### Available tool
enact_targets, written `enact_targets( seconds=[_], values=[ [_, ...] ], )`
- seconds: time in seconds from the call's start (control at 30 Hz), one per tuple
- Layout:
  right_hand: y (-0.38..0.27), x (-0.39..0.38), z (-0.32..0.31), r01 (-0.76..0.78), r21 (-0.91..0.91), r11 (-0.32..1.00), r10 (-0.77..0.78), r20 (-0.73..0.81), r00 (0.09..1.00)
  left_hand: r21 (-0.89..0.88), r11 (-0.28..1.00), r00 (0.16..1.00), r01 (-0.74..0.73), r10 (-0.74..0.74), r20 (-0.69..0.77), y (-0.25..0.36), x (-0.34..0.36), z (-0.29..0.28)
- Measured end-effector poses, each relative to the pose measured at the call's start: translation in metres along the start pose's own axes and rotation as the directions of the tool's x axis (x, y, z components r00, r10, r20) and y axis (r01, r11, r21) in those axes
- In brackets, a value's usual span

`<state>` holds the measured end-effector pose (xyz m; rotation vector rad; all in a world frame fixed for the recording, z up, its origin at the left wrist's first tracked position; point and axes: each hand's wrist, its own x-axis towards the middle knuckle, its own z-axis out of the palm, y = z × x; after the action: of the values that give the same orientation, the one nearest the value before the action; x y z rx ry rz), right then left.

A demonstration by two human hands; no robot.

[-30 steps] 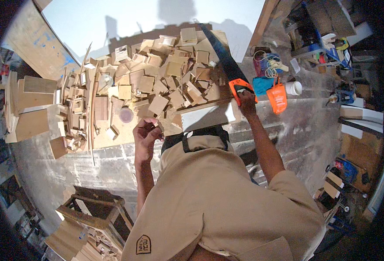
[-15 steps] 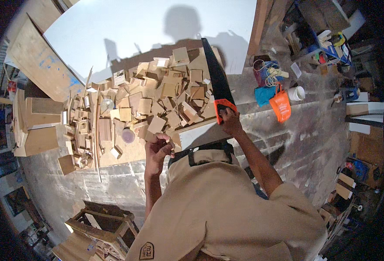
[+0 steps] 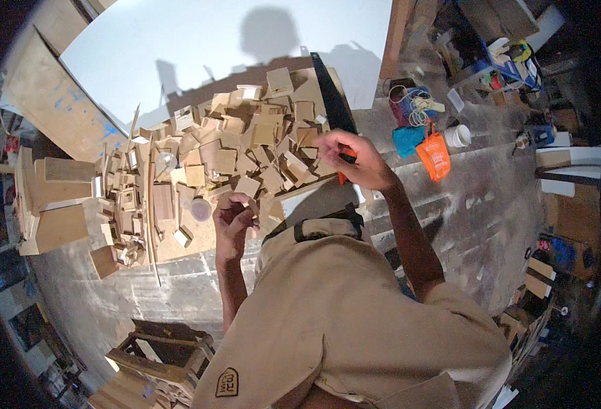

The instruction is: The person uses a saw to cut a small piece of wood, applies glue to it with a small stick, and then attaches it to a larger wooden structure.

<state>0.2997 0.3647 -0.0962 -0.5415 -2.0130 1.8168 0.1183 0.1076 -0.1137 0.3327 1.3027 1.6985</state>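
Note:
A hand saw (image 3: 332, 92) with a dark blade and orange handle lies along the right side of the wood-covered bench, its tip pointing away. Above its handle, my right hand (image 3: 357, 160) is open, its fingers stretched to the left and partly covering the handle. My left hand (image 3: 232, 221) is closed at the near edge of the bench, with a small wooden piece (image 3: 251, 206) between thumb and fingers. In front of both hands spreads a heap of small wood offcuts (image 3: 263, 134).
A round translucent lid (image 3: 200, 209) sits left of my left hand, near long thin strips (image 3: 152, 204). A large white panel (image 3: 198, 48) stands beyond the heap. On the floor at right are an orange bag (image 3: 433, 157), a white bucket (image 3: 458, 135) and a coiled cord (image 3: 420, 105).
My right hand has let go of the saw's handle and moved up and left over it, fingers opening. My left hand has shifted slightly left and up with the small wooden piece.

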Motion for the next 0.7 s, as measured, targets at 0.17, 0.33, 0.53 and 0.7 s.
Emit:
enact_targets(
  seconds=[0.17,0.33,0.53,0.7],
  values=[
    [-0.204,-0.001,0.051,0.568,0.05,0.821,-0.566,0.192,0.802,-0.069,0.998,1.0,0.0,0.0,-0.01,0.009,0.005,-0.014],
    [-0.263,0.004,0.099,0.678,0.263,0.687,-0.727,0.223,0.65,-0.075,0.997,0.997,-0.028,0.033,0.07,0.025,0.005,-0.028],
    [-0.272,0.023,0.146,0.697,0.364,0.618,-0.784,0.221,0.58,-0.051,0.998,0.999,-0.043,0.044,0.014,0.024,-0.013,-0.063],
    [-0.255,0.032,0.192,0.695,0.386,0.607,-0.787,0.174,0.591,-0.049,0.998,0.999,0.038,-0.04,-0.024,0.028,-0.029,-0.09]
  ],
)
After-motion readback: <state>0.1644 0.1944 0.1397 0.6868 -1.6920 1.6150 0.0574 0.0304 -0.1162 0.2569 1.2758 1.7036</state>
